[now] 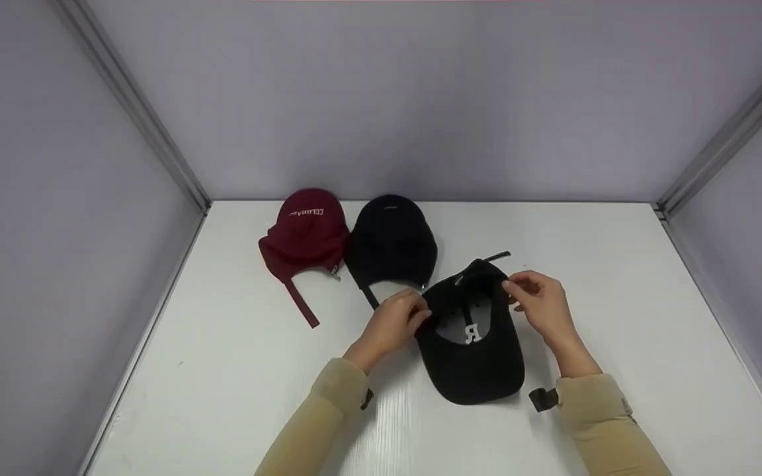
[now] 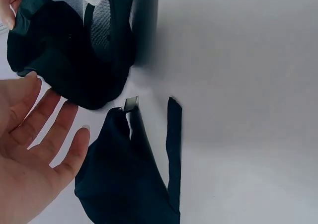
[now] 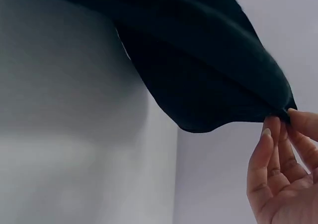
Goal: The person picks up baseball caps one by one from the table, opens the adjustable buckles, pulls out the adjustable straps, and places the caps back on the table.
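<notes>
Between both hands is a black baseball cap [image 1: 477, 380], its inside facing the head camera and its brim toward the person. A pale mesh panel and a white letter R [image 1: 472, 333] show within the opening. My left hand [image 1: 391, 320] pinches the cap's left edge; in the left wrist view, thumb and fingertips meet at the rim. On the opposite edge, my right hand [image 1: 543, 304] grips the fabric between thumb and fingers, as the right wrist view [image 3: 288, 164] also shows. The cap's loose strap [image 1: 497, 256] sticks out at the far end.
A dark red cap [image 1: 308, 235] with white lettering lies crown up at the back left, its strap trailing forward. Right beside it lies another black cap [image 1: 391, 241], close to my left hand. Grey-white panels [image 1: 381, 99] enclose the white table [image 1: 222, 396] behind and at the sides.
</notes>
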Tool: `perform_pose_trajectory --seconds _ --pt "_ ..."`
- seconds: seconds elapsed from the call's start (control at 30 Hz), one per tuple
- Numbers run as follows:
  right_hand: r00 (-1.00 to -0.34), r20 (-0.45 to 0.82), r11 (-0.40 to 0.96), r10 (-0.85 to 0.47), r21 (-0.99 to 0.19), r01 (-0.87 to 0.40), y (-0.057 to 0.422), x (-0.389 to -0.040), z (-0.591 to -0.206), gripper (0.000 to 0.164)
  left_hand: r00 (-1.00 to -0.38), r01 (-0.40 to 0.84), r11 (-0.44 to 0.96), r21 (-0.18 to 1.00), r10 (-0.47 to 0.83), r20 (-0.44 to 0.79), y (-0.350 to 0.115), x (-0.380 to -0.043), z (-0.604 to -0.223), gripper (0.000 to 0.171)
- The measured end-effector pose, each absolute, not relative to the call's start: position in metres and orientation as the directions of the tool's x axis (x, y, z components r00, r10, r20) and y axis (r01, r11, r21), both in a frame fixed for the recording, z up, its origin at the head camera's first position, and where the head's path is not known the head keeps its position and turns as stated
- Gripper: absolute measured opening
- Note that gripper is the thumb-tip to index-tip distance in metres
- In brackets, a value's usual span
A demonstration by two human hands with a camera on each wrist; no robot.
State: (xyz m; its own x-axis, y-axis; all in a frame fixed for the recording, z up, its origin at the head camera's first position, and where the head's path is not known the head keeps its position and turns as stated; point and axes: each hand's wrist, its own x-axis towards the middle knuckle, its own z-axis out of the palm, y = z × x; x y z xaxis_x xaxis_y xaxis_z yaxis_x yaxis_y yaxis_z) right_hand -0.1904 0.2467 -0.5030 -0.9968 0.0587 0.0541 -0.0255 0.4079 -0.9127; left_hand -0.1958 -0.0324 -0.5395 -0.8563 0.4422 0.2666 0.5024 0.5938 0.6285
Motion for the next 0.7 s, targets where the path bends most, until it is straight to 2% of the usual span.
perform_pose_trajectory --seconds 0.17,0.37,0.5,0.7 --pt "-0.994 0.103 0.444 0.032 -0.893 -0.078 0.232 -0.181 -0.479 0.017 -0.885 0.438 0.505 0.744 0.388 0.258 -0.029 -0.202 -0.528 0.015" --pt "-0.989 0.147 0.454 0.006 -0.882 -0.129 0.219 -0.170 -0.457 0.014 -0.869 0.472 0.468 0.747 0.388 0.306 -0.016 -0.207 -0.515 0.023" --pt "-0.987 0.163 0.470 0.001 -0.871 -0.144 0.219 -0.172 -0.464 0.013 -0.852 0.500 0.450 0.740 0.406 0.330 -0.006 -0.208 -0.510 0.026" --pt "-0.984 0.176 0.474 -0.004 -0.866 -0.157 0.226 -0.184 -0.488 0.015 -0.863 0.487 0.477 0.731 0.390 0.321 0.006 -0.210 -0.505 0.028"
